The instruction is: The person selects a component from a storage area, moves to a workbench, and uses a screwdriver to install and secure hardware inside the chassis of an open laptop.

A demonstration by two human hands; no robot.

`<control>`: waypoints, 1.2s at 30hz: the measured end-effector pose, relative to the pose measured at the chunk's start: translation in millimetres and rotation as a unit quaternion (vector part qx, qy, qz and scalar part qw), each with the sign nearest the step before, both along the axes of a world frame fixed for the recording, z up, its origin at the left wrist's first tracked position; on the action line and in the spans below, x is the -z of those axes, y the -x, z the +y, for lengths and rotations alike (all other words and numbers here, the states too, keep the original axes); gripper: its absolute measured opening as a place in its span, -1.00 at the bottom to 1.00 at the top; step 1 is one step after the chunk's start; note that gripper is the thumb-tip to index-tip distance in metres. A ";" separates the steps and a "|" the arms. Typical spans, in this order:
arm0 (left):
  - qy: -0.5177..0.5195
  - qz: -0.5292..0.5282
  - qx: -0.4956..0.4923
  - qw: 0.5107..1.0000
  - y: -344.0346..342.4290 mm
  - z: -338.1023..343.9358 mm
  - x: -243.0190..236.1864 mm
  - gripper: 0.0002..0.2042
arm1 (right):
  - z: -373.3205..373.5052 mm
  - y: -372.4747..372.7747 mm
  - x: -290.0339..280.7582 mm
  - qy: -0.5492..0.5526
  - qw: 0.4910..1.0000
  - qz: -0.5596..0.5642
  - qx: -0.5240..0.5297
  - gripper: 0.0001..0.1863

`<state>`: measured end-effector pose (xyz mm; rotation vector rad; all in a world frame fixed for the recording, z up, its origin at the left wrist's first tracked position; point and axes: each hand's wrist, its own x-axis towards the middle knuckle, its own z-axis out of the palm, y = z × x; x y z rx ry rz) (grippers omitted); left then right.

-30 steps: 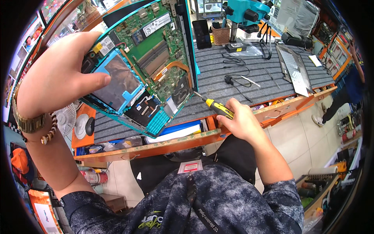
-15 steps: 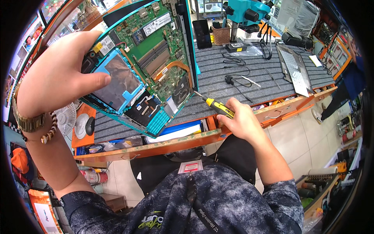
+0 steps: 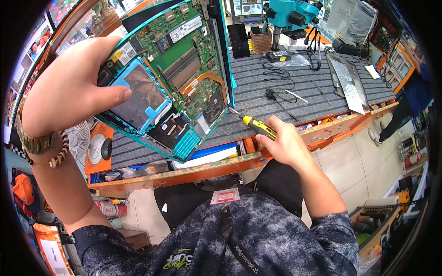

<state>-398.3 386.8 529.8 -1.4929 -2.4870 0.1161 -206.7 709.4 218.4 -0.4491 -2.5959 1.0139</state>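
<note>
My left hand (image 3: 76, 87) grips the left edge of an opened teal laptop chassis (image 3: 185, 146), thumb over its inner side, other fingers hidden behind. The laptop is tilted up, baring a green circuit board (image 3: 177, 55), a blue-framed bay (image 3: 138, 87) and an orange ribbon cable (image 3: 201, 79). In my right hand (image 3: 287, 142) is a yellow-and-black screwdriver (image 3: 259, 127), held between thumb and fingers. Its shaft points up and left, the tip at the laptop's lower right edge; whether it sits in a screw is too small to tell.
A ribbed grey mat (image 3: 258, 92) covers the bench. On it lie a black cable (image 3: 271, 94), tweezers (image 3: 296, 95), a power adapter (image 3: 279, 56) and a removed laptop cover with keyboard (image 3: 346, 83). A teal microscope (image 3: 290, 14) stands behind. Below the front edge, an open drawer (image 3: 221, 166) juts toward me.
Almost nothing differs. The screwdriver and my right hand have shifted very slightly; my left hand and the laptop stay in place.
</note>
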 end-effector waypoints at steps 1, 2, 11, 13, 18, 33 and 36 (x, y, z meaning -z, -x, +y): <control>-0.003 0.011 -0.004 1.000 -1.9 -0.9 0.5 -0.34 | 0.2 0.4 0.0 0.002 1.000 0.002 -0.002 -0.55; -0.004 0.017 -0.007 1.000 -3.4 -2.1 0.3 -0.34 | 0.2 1.0 0.3 0.002 1.000 0.003 -0.004 -0.55; -0.001 0.009 0.005 1.000 0.9 0.8 0.5 -0.35 | 3.1 -0.9 2.1 -0.005 1.000 0.004 -0.005 -0.55; -0.001 0.011 -0.003 1.000 -4.1 -1.4 -2.3 -0.35 | 2.2 1.1 1.5 -0.003 1.000 0.003 -0.013 -0.55; -0.016 0.008 0.022 1.000 6.0 4.4 7.4 -0.35 | 4.2 -2.5 1.4 -0.004 1.000 -0.009 0.004 -0.55; 0.006 -0.001 0.009 1.000 4.0 0.8 2.9 -0.29 | 2.6 -3.4 -0.4 0.004 1.000 -0.012 0.003 -0.54; -0.030 -0.018 0.017 0.999 2.1 -3.8 9.2 -0.23 | 1.9 -2.6 -1.3 0.007 1.000 -0.013 0.001 -0.54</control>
